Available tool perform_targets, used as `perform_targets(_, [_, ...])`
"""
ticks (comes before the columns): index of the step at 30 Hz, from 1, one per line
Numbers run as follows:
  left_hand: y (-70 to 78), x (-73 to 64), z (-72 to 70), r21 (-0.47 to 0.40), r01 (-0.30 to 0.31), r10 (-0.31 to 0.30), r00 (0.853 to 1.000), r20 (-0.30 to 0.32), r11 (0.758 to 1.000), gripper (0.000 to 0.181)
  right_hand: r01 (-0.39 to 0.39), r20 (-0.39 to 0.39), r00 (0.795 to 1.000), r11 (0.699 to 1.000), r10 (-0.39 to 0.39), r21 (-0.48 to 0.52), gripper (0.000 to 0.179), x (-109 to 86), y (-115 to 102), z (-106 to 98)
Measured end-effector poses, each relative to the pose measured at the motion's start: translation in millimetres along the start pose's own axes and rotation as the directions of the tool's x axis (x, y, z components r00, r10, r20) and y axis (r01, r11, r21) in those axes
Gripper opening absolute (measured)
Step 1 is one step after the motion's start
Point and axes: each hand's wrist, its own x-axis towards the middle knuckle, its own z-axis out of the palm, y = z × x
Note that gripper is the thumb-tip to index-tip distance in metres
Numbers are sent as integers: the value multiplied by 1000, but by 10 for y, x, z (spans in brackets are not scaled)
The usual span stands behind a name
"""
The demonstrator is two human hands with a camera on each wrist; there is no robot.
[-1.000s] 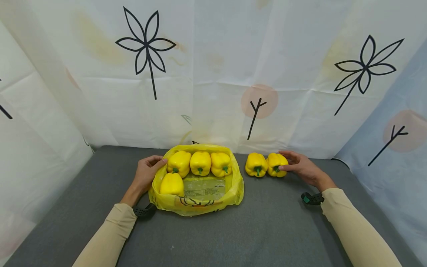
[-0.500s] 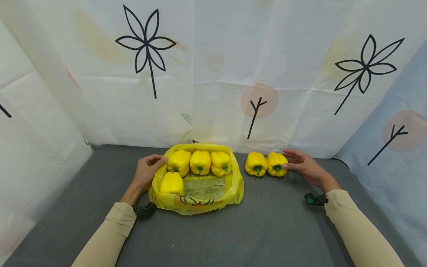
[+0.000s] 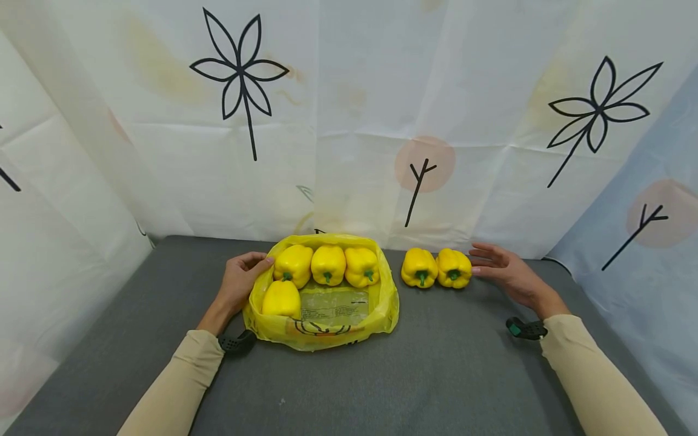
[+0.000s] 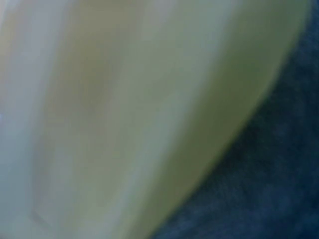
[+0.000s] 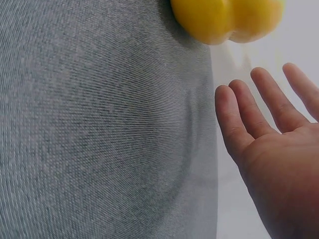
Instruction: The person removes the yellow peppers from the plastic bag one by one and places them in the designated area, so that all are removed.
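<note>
Yellow plastic bag (image 3: 386,303): mouth up on the table (image 3: 414,381), just right of the left fingers (image 3: 252,257), well left of the right fingers (image 3: 491,249); dark print on its near wall.
Left hand (image 3: 238,283): fingers hold the bag's left rim, thumb tip at the edge of the opening.
Left wrist view: pale yellowish blur beside dark table cloth; can't tell the finger pose from that one.
Right hand (image 3: 509,277): holds nothing, fingers extended and apart, just right of the end pepper. Wrist view has a gap from these fingers to the pepper; can't tell whether the thumb touches.
Peppers in bag: four yellow; three in a row along the far wall, right of the left fingers: first (image 3: 293,266), second (image 3: 328,264), third (image 3: 362,267). Fourth (image 3: 281,300) sits nearer the person than the left fingers, under the first.
Peppers on table: inner pepper (image 3: 419,267) and end pepper (image 3: 455,268), side by side, both left of the right fingers, green stems toward the person.
Backdrop (image 3: 349,79): white fabric, black plant drawings, beyond both hands' fingers.
</note>
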Motion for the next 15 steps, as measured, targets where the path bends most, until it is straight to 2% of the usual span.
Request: perform_targets(15, [-3,-1,-12,-4,5,-5,1000,11,1000,27,34,-34,999,998,-36,-47,75,-139,-96,-63])
